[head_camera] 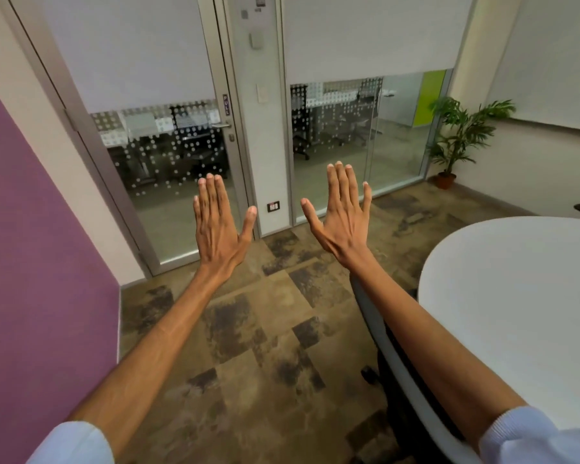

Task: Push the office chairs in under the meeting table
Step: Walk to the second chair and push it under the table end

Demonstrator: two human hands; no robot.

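I see my left hand (219,226) and right hand (340,216) raised with fingers (339,182) spread flat, holding nothing. An office chair (395,370) sits tucked against the white desk (516,296) edge at right. Open carpet (248,329) lies ahead.

— Left hand (219,226)?
— Raised in front, back toward the camera, fingers straight and close together, thumb spread to the side. Holding nothing. Forearm bare, pale blue sleeve (71,443) pushed up near the elbow.
— Right hand (340,214)?
— Same pose, a little higher: flat, fingers up, thumb out, empty. Forearm bare, matching sleeve cuff. The hands are apart, not touching.
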